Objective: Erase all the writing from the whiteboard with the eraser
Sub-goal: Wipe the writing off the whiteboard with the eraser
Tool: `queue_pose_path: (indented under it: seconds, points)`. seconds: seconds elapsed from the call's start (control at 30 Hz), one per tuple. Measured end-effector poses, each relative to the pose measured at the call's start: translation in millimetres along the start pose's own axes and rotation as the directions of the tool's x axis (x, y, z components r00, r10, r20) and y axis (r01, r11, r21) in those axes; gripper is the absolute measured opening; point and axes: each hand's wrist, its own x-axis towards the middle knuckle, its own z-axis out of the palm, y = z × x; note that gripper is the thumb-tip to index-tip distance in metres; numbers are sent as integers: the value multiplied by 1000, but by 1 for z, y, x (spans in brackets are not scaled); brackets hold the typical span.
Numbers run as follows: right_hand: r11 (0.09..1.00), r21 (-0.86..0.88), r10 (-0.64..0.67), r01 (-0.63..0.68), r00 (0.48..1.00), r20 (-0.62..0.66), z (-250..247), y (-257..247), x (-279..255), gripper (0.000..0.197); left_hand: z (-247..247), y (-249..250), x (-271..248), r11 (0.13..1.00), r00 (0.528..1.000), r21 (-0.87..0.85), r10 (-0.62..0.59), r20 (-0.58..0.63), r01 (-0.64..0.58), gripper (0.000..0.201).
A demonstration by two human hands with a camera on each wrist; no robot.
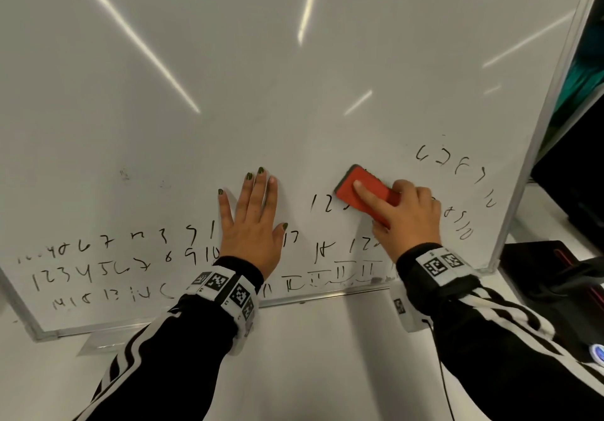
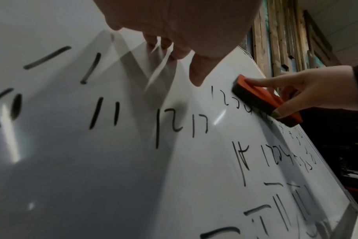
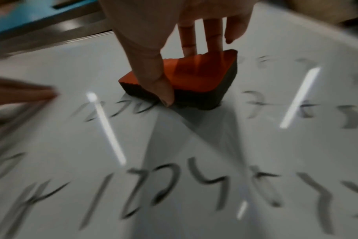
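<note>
A large whiteboard (image 1: 294,61) fills the head view, its upper part blank. Rows of black handwritten numbers (image 1: 108,270) run across the lower part, and more curve down the right side (image 1: 457,172). My right hand (image 1: 408,218) grips a red eraser with a dark felt base (image 1: 362,188), index finger along its back and thumb on its near side. The eraser (image 2: 264,98) lies flat on the board over a row that begins "12". My left hand (image 1: 251,218) presses flat on the board to the eraser's left, fingers straight. The right wrist view shows the eraser (image 3: 194,76) blurred.
The board's metal frame (image 1: 539,126) runs down the right side and along the bottom edge (image 1: 327,293). A black object with red trim (image 1: 555,273) lies past the lower right corner. Wooden planks (image 2: 276,40) stand behind the board.
</note>
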Motion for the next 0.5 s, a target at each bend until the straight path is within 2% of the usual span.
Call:
queue_pose_path:
  seconds: [0.13,0.2,0.27,0.43,0.5]
  points:
    - [979,-8,201,-202,978,-47,-15,38,1,79,0,-2,0,1000,1000,15,7,1,-7,68]
    - [972,-3,234,-234,971,-51,-15,39,1,77,0,-2,0,1000,1000,20,7,-3,-7,68]
    - [979,14,205,-204,978,-39,-10,26,0,80,0,0,0,1000,1000,20,3,-5,-3,68]
    - [1000,-12,22,-22,1000,-22,3,8,-5,85,-1,2,0,1000,1000,22,-8,2,8,68]
    - [999,-10,51,-51,997,-54,-4,18,-1,83,-1,0,0,1000,1000,25,-7,4,7,68]
